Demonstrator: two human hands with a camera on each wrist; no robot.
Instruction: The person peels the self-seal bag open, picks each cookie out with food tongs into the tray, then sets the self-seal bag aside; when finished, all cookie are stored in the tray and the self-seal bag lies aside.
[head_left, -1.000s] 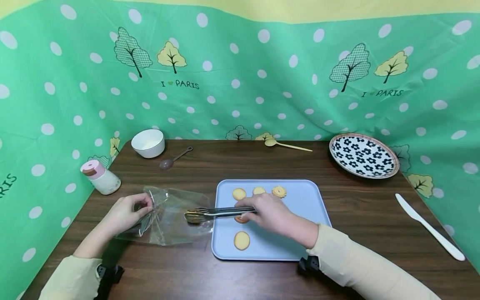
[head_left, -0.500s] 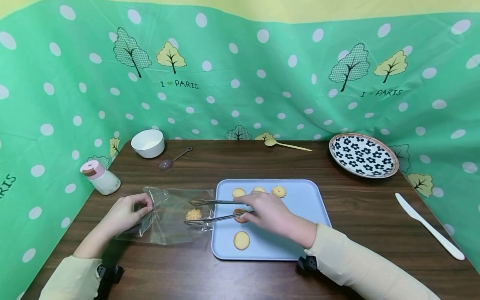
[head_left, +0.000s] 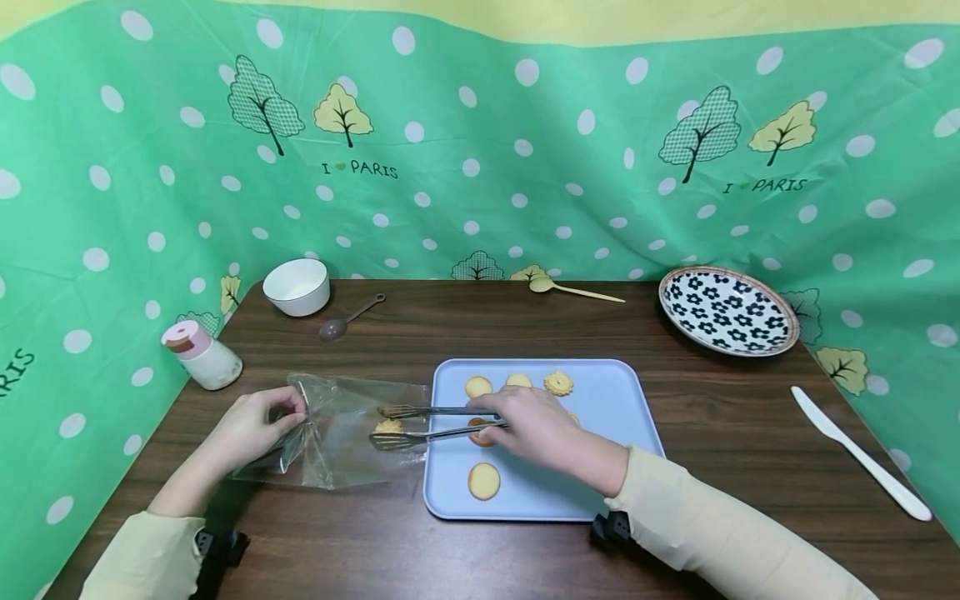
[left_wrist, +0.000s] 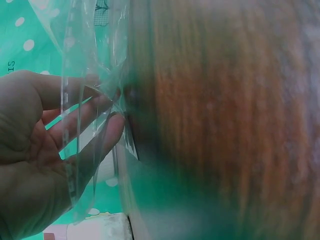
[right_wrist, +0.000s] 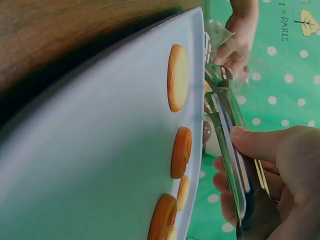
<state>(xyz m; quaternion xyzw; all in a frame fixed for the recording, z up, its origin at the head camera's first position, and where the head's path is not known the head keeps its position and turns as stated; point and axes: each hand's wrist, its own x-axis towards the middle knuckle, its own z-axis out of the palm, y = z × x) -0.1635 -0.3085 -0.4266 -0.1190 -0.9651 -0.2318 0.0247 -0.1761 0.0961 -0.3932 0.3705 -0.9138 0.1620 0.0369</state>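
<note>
My left hand (head_left: 258,427) pinches the gathered closed end of a clear plastic bag (head_left: 337,467) that lies flat on the table. In the left wrist view, thumb and fingertips press on its crinkled film (left_wrist: 107,75). My right hand (head_left: 543,425) holds metal serving tongs (head_left: 450,432), which reach left over the tray's edge to the bag. Their tips stand apart on either side of a ridged cookie (head_left: 388,426), partly covered by the near arm. In the right wrist view, thumb and fingers wrap the tongs (right_wrist: 235,145). A light blue tray (head_left: 592,492) under my right hand bears several cookies.
Left and behind are a pink-capped jar (head_left: 202,357), a white bowl (head_left: 297,290) and a brown spoon (head_left: 334,327). A yellow spoon (head_left: 543,285) lies at the back. A flower-patterned plate (head_left: 727,312) and a white knife (head_left: 858,454) are on the right.
The tongs, closed together around the ridged cookie a second ago, spread apart and exposed it. Since then their tips have come slightly nearer each other. My left hand and the bag have stayed put.
</note>
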